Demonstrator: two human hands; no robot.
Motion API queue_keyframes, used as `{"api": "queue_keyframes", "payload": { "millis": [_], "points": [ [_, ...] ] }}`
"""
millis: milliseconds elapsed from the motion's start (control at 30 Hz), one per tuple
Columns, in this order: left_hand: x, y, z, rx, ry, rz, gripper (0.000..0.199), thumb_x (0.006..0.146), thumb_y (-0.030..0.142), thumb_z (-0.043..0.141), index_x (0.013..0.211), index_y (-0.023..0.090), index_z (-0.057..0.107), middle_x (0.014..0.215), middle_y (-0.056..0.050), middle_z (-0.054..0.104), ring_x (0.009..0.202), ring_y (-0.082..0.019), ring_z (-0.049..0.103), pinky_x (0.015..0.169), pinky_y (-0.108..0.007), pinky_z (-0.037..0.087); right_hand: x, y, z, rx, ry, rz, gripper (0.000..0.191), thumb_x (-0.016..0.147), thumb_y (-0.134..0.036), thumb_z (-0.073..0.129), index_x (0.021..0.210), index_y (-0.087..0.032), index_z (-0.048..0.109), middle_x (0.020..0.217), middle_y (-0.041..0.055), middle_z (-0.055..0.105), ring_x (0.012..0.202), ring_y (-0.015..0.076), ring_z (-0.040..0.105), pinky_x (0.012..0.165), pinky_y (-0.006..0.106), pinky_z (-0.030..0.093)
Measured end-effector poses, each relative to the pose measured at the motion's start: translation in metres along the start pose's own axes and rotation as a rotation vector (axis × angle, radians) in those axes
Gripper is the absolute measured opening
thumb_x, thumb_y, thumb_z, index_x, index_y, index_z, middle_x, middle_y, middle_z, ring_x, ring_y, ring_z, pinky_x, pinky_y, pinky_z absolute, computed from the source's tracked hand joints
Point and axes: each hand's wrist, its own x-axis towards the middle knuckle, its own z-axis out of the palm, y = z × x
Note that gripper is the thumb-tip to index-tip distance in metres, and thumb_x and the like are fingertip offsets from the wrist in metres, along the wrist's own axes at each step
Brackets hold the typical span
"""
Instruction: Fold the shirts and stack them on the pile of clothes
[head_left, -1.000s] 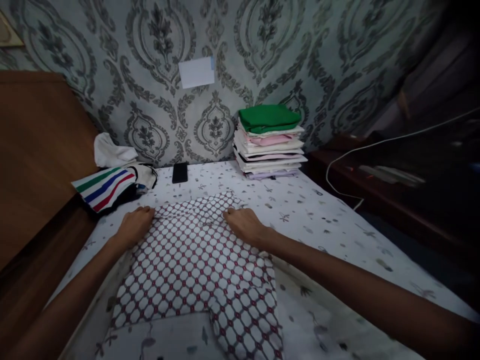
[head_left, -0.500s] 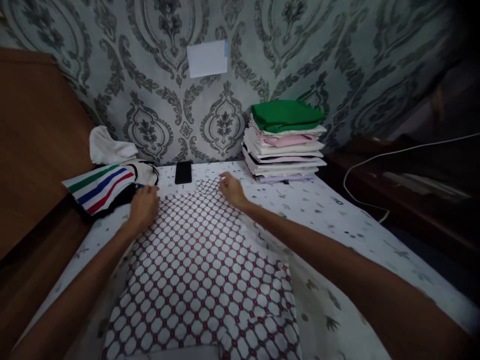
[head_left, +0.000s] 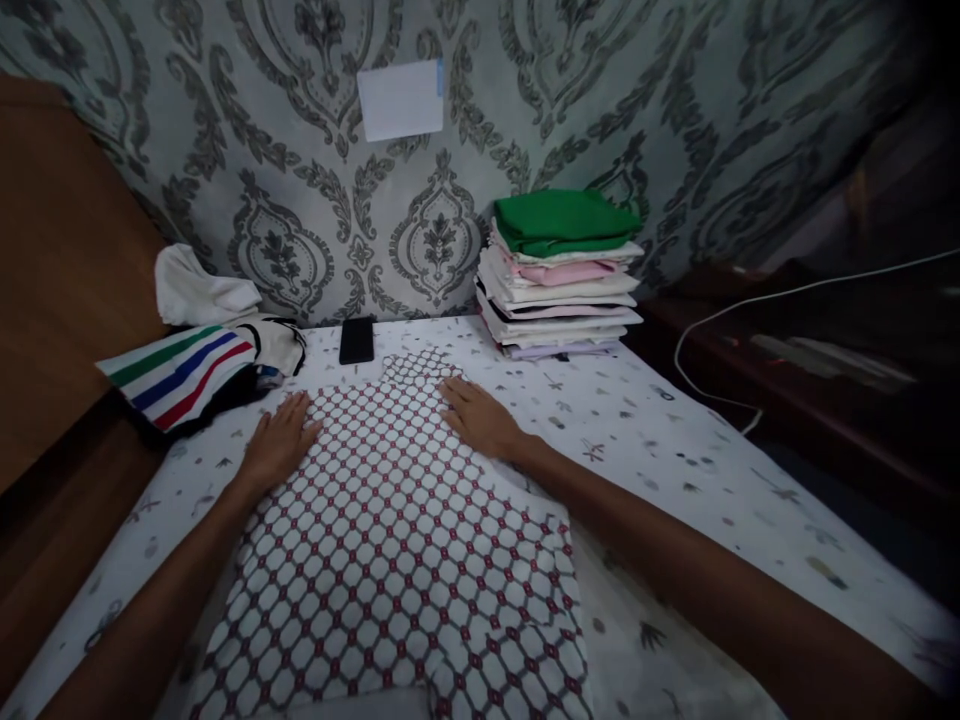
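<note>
A white garment (head_left: 397, 530) with a dark lattice and red dots lies spread out in front of me; it looks like a shirt or top, its kind not certain. My left hand (head_left: 279, 440) rests flat on its left edge near the far end, fingers stretched out. On the far right edge lies my right hand (head_left: 480, 415), palm down with fingers extended over the cloth. Neither hand grips the fabric. The garment's near end runs out of the bottom of the view.
A black phone (head_left: 356, 341) lies beyond the garment. Folded clothes (head_left: 559, 285) with green cloth (head_left: 564, 222) on top stand back right. Striped cloth (head_left: 184, 370) and white cloth (head_left: 201, 290) lie left by a brown wooden panel (head_left: 67, 260). A white cable (head_left: 750, 308) hangs at right.
Both hands have gone from raised, curled fingers to lying flat on the garment. The right hand has come slightly nearer to me. The view has shifted a little.
</note>
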Motion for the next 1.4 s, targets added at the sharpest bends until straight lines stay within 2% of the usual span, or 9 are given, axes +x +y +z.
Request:
{"api": "queue_keyframes", "payload": {
  "millis": [133, 267, 400, 500, 800, 933, 1067, 1233, 1400],
  "points": [
    [-0.003, -0.002, -0.013, 0.012, -0.02, -0.075, 0.062, 0.101, 0.043, 0.025, 0.154, 0.011, 0.033, 0.16, -0.019, 0.033, 0.151, -0.03, 0.027, 0.118, -0.056, 0.027, 0.0, 0.004, -0.001, -0.017, 0.036, 0.157, 0.057, 0.102, -0.04, 0.028, 0.15, -0.013, 0.041, 0.16, 0.0153, 0.036, 0.148, 0.0273, 0.031, 0.119, 0.05, 0.027],
    [-0.028, 0.035, -0.023, 0.023, 0.019, -0.139, 0.065, 0.101, 0.042, 0.029, 0.153, 0.004, 0.03, 0.162, -0.024, 0.027, 0.152, -0.033, 0.021, 0.12, -0.059, 0.017, -0.011, -0.02, -0.013, -0.037, -0.01, 0.26, 0.057, 0.101, -0.035, 0.03, 0.149, -0.006, 0.041, 0.161, 0.0191, 0.032, 0.151, 0.032, 0.025, 0.121, 0.054, 0.021],
    [-0.081, 0.1, -0.016, -0.13, -0.032, 0.131, 0.065, 0.102, 0.048, 0.026, 0.155, 0.01, 0.028, 0.163, -0.018, 0.028, 0.153, -0.028, 0.021, 0.122, -0.05, 0.021, -0.052, -0.083, -0.011, 0.008, -0.035, -0.021, 0.061, 0.102, -0.042, 0.03, 0.151, -0.007, 0.039, 0.163, 0.0173, 0.025, 0.153, 0.0296, 0.019, 0.123, 0.051, 0.019],
    [-0.118, 0.122, -0.007, -0.143, -0.074, 0.311, 0.065, 0.103, 0.051, 0.021, 0.156, 0.013, 0.027, 0.164, -0.015, 0.027, 0.154, -0.024, 0.019, 0.125, -0.046, 0.014, -0.09, -0.111, 0.005, 0.054, -0.008, -0.179, 0.062, 0.103, -0.047, 0.028, 0.153, -0.012, 0.037, 0.162, 0.0154, 0.031, 0.151, 0.0263, 0.024, 0.123, 0.048, 0.022],
    [-0.149, 0.047, -0.019, -0.063, -0.062, 0.029, 0.063, 0.101, 0.049, 0.027, 0.154, 0.014, 0.03, 0.162, -0.016, 0.031, 0.152, -0.028, 0.022, 0.123, -0.051, 0.015, -0.14, -0.059, 0.006, 0.048, 0.123, -0.052, 0.057, 0.103, -0.044, 0.027, 0.148, -0.013, 0.044, 0.155, 0.0177, 0.043, 0.145, 0.0292, 0.037, 0.117, 0.051, 0.032],
    [-0.172, 0.037, -0.04, -0.124, -0.015, -0.077, 0.065, 0.097, 0.05, 0.031, 0.148, 0.009, 0.036, 0.157, -0.021, 0.037, 0.145, -0.032, 0.034, 0.116, -0.049, 0.03, -0.174, -0.073, -0.009, 0.121, 0.208, 0.013, 0.048, 0.102, -0.042, 0.031, 0.135, -0.015, 0.054, 0.148, 0.0186, 0.049, 0.137, 0.0318, 0.045, 0.11, 0.052, 0.039],
    [-0.2, 0.029, -0.066, -0.157, -0.035, -0.347, 0.056, 0.089, 0.058, 0.044, 0.124, 0.016, 0.054, 0.118, -0.015, 0.063, 0.109, -0.032, 0.06, 0.09, -0.043, 0.049, -0.225, -0.091, -0.024, 0.176, 0.27, 0.179, 0.042, 0.098, -0.055, 0.039, 0.105, -0.02, 0.062, 0.105, 0.0145, 0.065, 0.1, 0.0302, 0.06, 0.085, 0.046, 0.048],
    [-0.215, 0.021, -0.071, -0.234, -0.128, -0.373, 0.035, 0.079, 0.056, 0.054, 0.072, 0.022, 0.053, 0.082, -0.004, 0.057, 0.073, -0.022, 0.056, 0.065, -0.034, 0.042, -0.269, -0.107, -0.027, 0.204, 0.169, 0.319, 0.047, 0.093, -0.065, 0.044, 0.076, -0.023, 0.056, 0.079, 0.0077, 0.06, 0.078, 0.0259, 0.058, 0.073, 0.041, 0.043],
    [-0.212, 0.026, -0.07, -0.715, -0.069, -0.448, 0.035, 0.068, 0.051, 0.066, 0.07, 0.023, 0.046, 0.062, 0.005, 0.044, 0.056, -0.013, 0.043, 0.051, -0.025, 0.034, -0.281, -0.128, -0.012, 0.294, 0.239, 0.3, 0.041, 0.088, -0.062, 0.055, 0.073, -0.024, 0.058, 0.075, 0.0059, 0.061, 0.073, 0.0244, 0.059, 0.068, 0.039, 0.043]
  ]
}}
